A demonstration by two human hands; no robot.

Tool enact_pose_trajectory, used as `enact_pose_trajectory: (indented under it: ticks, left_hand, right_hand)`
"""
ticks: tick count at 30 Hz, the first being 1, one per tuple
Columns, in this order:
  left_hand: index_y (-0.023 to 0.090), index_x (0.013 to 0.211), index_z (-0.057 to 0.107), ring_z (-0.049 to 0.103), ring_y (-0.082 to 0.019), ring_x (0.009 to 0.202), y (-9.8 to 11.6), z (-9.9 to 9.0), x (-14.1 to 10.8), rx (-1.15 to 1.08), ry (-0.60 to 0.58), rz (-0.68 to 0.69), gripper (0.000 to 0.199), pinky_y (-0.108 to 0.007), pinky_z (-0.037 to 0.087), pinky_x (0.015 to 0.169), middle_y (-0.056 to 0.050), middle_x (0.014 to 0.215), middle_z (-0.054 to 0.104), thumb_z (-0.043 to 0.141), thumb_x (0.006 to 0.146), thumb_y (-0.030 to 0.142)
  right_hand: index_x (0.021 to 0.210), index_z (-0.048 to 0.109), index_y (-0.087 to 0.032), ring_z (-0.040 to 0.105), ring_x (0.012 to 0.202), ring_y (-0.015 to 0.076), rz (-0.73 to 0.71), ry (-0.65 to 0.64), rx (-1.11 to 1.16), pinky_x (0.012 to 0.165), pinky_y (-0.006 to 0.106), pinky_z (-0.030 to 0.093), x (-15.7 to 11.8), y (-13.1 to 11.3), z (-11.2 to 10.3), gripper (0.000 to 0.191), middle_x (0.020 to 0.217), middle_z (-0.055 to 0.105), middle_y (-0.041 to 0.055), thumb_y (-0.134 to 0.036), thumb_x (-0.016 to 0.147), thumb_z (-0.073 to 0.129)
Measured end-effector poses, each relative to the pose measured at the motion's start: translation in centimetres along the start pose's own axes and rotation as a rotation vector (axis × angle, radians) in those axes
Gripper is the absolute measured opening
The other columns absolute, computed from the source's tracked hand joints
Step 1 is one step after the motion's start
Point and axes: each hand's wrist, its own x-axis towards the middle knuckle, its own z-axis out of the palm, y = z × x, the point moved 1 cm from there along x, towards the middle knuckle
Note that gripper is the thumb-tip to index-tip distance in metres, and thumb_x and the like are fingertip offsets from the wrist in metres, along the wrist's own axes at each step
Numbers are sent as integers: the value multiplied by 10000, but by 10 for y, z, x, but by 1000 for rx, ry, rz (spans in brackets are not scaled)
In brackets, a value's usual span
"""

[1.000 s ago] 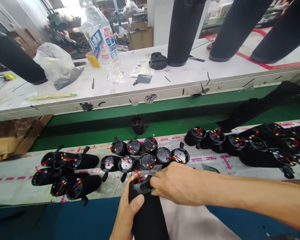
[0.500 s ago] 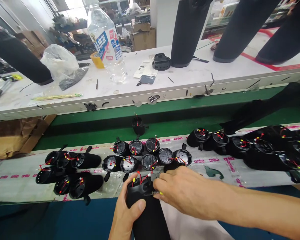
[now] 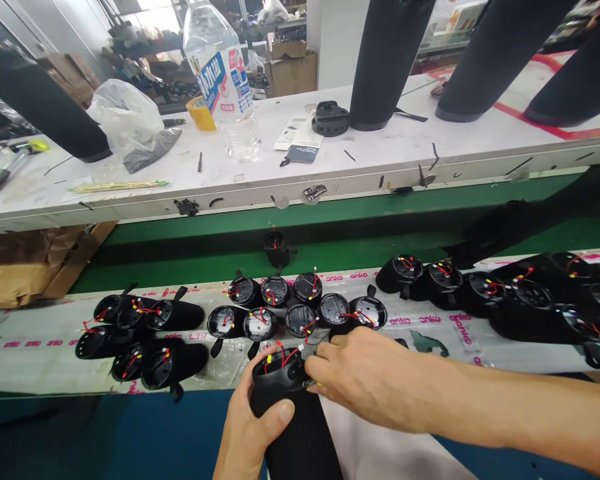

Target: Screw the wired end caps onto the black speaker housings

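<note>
My left hand [image 3: 250,423] is wrapped round the upper end of a black fabric-covered cylinder [image 3: 304,443], its thumb lying across the front. The cylinder stands tilted, its open end facing up and away from me. Out of that opening stick red wires [image 3: 284,355] with small white, red and yellow connectors. At the right side of the rim, my right hand [image 3: 363,373] is closed in a pinch. A speck of yellow shows under its fingertips, but what they hold is hidden.
Several similar black cylinders with red wires lie on a plastic-wrapped ledge [image 3: 425,340] ahead. Behind it, a white bench [image 3: 180,193] carries a clear bottle [image 3: 225,93], yellow tape [image 3: 200,113], a plastic bag [image 3: 125,113] and tall black cylinders [image 3: 390,67]. Cardboard [image 3: 25,267] is at left.
The whole view has shifted slightly, with the background a little further right. Both hands keep nearly the same place on the cylinder; the right fingers have moved only slightly at the rim.
</note>
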Motion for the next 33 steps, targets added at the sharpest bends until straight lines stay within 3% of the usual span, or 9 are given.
enact_pose_trajectory:
  ticks: [7,13,19,24,33]
  left_hand:
    - [260,1345,776,544,-465,1518,-6,-2,-1,-82,56,25,863,-501,418,1285,-119,1528,708,1023,567,542]
    - [263,1372,709,748,-431,1230,-2,2,-2,-87,-22,-8,868,-471,593,1042,-107,1271,831,987,605,558]
    - [248,1375,678,748,-429,1223,-1,3,-1,-17,-14,9,886,-496,520,1134,-112,1238,834,967,611,592]
    - [232,1362,660,758,-431,1161,-2,3,-1,150,91,52,973,-497,523,1089,-126,1234,828,958,550,679]
    - [233,1314,721,761,-370,1090,-5,3,-5,264,183,156,906,-434,560,1031,-106,1188,832,935,582,721]
  right_hand:
    - [1026,597,-191,673,673,206,-11,6,3,517,374,276,0,-1,-2,218,854,713,34,-333,1172,519]
    - [1037,588,-199,664,664,207,3,6,-11,509,376,253,-2,-1,-2,197,852,709,29,-328,1170,519]
    - [1042,592,-216,592,648,207,-47,-27,-77,498,384,216,-5,-1,-2,51,860,668,19,-207,1091,603]
    - [1027,622,-210,524,642,202,-60,-47,-151,507,398,192,-13,-6,-4,237,889,629,32,-64,855,695]
    - [989,586,-213,426,572,181,-69,-19,-299,485,399,143,-12,-8,-15,219,756,530,-8,-88,842,689]
